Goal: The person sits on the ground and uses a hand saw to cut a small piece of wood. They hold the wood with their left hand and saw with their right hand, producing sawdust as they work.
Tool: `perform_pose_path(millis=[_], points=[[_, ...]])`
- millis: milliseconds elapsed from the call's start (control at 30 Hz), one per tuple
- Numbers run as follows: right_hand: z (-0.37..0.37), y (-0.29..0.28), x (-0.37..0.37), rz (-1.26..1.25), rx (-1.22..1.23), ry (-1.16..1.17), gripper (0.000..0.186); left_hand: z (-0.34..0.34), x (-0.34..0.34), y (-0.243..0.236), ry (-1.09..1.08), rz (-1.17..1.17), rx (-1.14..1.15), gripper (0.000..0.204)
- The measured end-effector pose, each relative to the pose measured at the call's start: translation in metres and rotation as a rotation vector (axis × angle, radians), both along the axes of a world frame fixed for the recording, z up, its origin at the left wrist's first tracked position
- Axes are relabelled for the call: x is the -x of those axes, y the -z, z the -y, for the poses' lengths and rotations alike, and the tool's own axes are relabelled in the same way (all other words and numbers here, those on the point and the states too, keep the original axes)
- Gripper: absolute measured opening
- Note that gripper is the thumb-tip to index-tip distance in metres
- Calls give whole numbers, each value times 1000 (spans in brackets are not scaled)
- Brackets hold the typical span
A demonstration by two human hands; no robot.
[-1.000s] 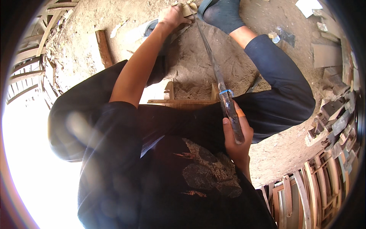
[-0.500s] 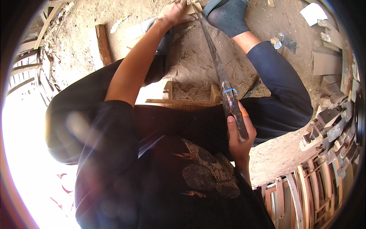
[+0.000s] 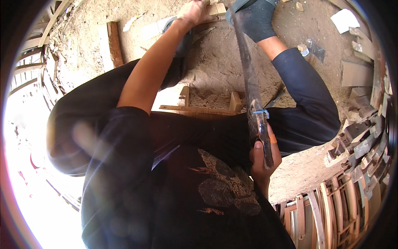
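My right hand [image 3: 264,159] is wrapped round the dark handle of a handsaw [image 3: 248,72], which has a blue tie where the handle meets the blade. The blade points away from me, toward my right foot [image 3: 253,20] in its dark sock and sandal. Its far end lies just right of a light piece of wood [image 3: 217,9], apart from it in the picture. At the top edge, my left hand [image 3: 193,13] presses and grips that wood near the ground; some of its fingers are cut off by the frame edge.
A low wooden seat [image 3: 199,110] shows between my legs. A rough plank [image 3: 112,43] lies on the dirt floor at left. Wood offcuts [image 3: 365,143] are heaped along the right, with wooden frames [image 3: 331,207] below them. A white scrap [image 3: 343,20] lies at upper right.
The saw has been drawn back toward me and its blade shifted right, off the wood's end. My left hand stays on the wood, slightly farther right in view.
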State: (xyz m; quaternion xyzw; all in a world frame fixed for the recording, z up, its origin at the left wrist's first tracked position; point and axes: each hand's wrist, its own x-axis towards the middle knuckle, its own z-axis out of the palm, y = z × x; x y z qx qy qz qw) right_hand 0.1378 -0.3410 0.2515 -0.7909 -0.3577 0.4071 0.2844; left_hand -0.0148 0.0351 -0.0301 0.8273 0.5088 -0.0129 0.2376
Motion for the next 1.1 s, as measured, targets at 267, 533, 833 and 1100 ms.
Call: perform_pose_path(millis=[267,533,833,1100], points=[[-17,8,1,-34,-20,-73,46,-6,0,-2,10,-45,76,51],[-11,11,3,-38,25,-52,45,-3,10,-3,6,109,7,55],[-32,21,11,-10,36,-146,50,-15,3,-10,58,-36,154,60],[-37,20,13,-6,-49,-187,51,-12,10,-19,51,111,186,63]])
